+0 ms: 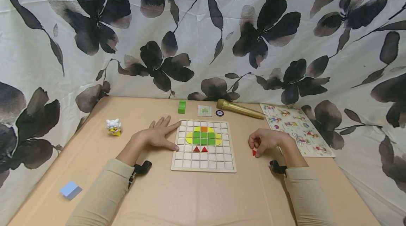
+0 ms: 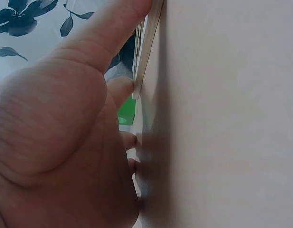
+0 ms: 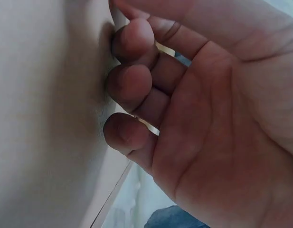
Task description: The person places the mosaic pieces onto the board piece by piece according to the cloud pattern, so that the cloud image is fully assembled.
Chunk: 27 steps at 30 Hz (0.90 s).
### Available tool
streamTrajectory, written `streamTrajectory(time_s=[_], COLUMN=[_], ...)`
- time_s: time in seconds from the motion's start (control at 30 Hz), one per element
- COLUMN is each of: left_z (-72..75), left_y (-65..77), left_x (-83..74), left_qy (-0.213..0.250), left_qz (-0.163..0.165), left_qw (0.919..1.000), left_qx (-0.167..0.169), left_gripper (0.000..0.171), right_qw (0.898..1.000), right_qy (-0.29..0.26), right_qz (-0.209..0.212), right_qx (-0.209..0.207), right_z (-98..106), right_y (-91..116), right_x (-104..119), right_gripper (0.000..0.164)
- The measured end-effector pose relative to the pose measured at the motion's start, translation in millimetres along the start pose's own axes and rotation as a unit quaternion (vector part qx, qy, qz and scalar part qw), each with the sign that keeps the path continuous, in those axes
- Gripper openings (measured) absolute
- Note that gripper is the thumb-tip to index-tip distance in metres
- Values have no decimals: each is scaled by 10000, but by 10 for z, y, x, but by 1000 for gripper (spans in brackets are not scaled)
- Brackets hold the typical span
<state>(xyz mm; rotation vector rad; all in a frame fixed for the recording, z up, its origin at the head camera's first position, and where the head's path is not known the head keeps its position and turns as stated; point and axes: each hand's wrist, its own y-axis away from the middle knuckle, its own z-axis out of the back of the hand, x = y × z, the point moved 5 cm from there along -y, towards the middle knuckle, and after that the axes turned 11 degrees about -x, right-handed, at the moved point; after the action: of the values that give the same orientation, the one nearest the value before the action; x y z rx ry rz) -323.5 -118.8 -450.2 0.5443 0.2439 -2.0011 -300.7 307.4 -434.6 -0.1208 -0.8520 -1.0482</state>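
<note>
A square white grid board (image 1: 204,165) with a pale wooden rim lies on the table. On it sit green square tiles (image 1: 204,138), yellow rounded tiles (image 1: 189,137), an orange square tile (image 1: 204,129) and two red triangle tiles (image 1: 204,149). My left hand (image 1: 158,134) is spread at the board's left side, its thumb and index fingertip on the rim. To the right of the board, my right hand (image 1: 265,139) pinches a red triangle tile (image 1: 254,152) low over the table. In the right wrist view, the curled fingers (image 3: 132,88) hide that tile.
Behind the board stand green blocks (image 1: 182,107), a small pattern card (image 1: 204,111), a dark round token (image 1: 219,113) and a gold microphone (image 1: 241,109). An illustrated sheet (image 1: 295,127) lies right. A small figurine (image 1: 113,127) and a blue block (image 1: 71,190) are left.
</note>
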Motion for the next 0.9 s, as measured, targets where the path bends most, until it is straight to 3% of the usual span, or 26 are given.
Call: streamTrajectory(time_s=[0.23,0.43,0.9], left_z=[-1,-2,-2], left_y=[-10,-9,-15], left_x=[5,0,-2], left_qy=[-154,-291,-264], left_qz=[59,59,76], left_qw=[9998,9995,9996], left_qx=[61,60,52], left_gripper=[118,114,116], right_qw=[9978,9977,9970], right_qy=[439,133,81], right_qz=[331,438,482], right_qx=[-384,-505,-606], right_z=[0,-24,-71], right_y=[-44,-100,-171], right_x=[32,63,105], right_gripper=[21,27,19])
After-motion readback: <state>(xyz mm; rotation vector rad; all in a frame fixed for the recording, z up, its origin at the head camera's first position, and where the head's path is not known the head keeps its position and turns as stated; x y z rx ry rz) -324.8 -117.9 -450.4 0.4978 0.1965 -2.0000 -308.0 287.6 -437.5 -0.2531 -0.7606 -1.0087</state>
